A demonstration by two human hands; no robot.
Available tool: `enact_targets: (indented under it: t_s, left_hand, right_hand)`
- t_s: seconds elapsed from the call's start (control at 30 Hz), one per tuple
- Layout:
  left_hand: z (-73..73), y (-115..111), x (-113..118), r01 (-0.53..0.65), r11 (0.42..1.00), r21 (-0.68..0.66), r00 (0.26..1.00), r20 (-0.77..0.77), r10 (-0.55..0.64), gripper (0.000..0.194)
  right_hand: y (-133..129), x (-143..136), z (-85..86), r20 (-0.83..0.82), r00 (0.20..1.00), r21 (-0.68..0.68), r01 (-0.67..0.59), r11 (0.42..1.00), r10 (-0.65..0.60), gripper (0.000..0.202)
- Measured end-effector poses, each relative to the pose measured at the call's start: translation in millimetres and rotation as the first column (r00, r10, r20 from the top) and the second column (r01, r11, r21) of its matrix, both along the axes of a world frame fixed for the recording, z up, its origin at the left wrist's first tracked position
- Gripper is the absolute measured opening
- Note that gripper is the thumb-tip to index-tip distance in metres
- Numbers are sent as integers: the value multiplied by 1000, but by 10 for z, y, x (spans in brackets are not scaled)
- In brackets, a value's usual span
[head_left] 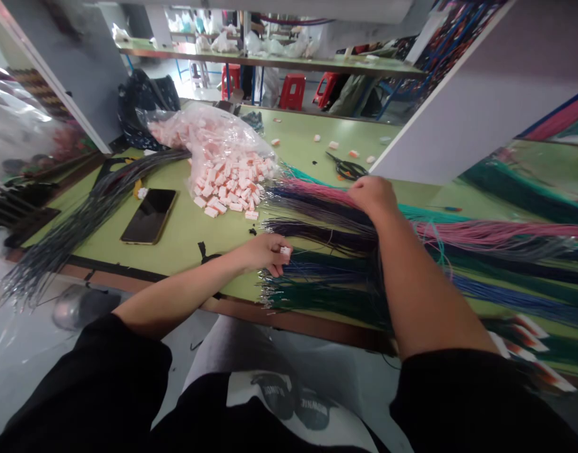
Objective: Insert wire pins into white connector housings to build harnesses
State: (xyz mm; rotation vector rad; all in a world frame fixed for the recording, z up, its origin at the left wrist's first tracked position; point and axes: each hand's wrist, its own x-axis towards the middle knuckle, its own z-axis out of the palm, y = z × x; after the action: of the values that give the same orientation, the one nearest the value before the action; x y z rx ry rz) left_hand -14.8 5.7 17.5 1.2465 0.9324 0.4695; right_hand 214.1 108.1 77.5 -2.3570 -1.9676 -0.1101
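Note:
My left hand (269, 253) is closed around a small white connector housing (285, 251), held at the fingertips; thin dark wires run close beside it. Further right, my right hand (374, 194) reaches over the bundle of pink wires (324, 190), its fingers bent down and pressed together. What those fingertips pinch is hidden. Below the pink wires lie bundles of black wires (312, 231), blue wires (336, 273) and dark green wires (327, 301), with metal terminals at their left ends. Loose white-and-orange connector housings (230, 185) spill from a clear plastic bag (218, 129).
A phone (150, 216) lies left of the connector pile, near a bundle of grey wires (123, 179). Black-handled scissors (348, 167) rest behind my right hand, by a grey panel (478, 94). Red stools (293, 92) stand beyond the green table (298, 135).

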Motion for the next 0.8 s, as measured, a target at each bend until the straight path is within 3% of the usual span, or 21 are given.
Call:
enact_targets:
  t_s: [0.07, 0.1, 0.2, 0.23, 0.3, 0.37, 0.4, 0.47, 0.53, 0.67, 0.73, 0.8]
  left_hand:
    - [6, -4, 12, -35, 999, -9, 999, -2, 35, 15]
    - [9, -7, 18, -50, 999, -12, 999, -6, 50, 15]
    - [6, -10, 28, -71, 997, -16, 997, -14, 71, 14]
    - [2, -9, 28, -70, 997, -15, 998, -9, 70, 13]
    - [-10, -4, 23, -65, 998, -13, 998, 7, 65, 13]
    - [-20, 1, 17, -69, 998, -12, 997, 15, 69, 14]
    - [-21, 1, 16, -72, 997, -12, 997, 14, 72, 14]
    - [-15, -3, 17, -77, 997, -13, 997, 8, 77, 14]
    - [4, -15, 25, -82, 997, -14, 997, -1, 82, 13]
    - [51, -48, 42, -115, 993, 17, 992, -40, 116, 14]
    - [61, -59, 44, -126, 990, 60, 991, -45, 129, 14]
    - [60, -63, 40, -126, 987, 96, 991, -40, 130, 14]
  right_hand:
    - [-81, 79, 52, -61, 994, 42, 90, 995, -87, 36]
    - [-124, 110, 66, -103, 993, 26, 68, 997, -65, 34]
    - [-234, 161, 66, -241, 951, -162, -234, 959, 192, 28]
    - [-257, 168, 60, -249, 948, -195, -248, 949, 197, 28]
    - [-284, 181, 51, -156, 988, -133, -22, 991, 1, 32]
    - [-296, 199, 43, -94, 966, 37, 244, 969, -239, 34]
    - [-301, 210, 38, -136, 959, 71, 259, 963, -248, 33]
    - [-315, 232, 24, -336, 940, 8, 71, 997, -64, 27]
    - [-336, 244, 11, -486, 871, -25, -100, 995, 76, 21]
    - [-401, 220, 15, -365, 928, 135, -23, 991, 71, 24]
    - [-438, 195, 31, -376, 908, 148, -139, 979, 185, 24]
    - [-471, 182, 51, -363, 903, 75, -216, 973, 228, 21]
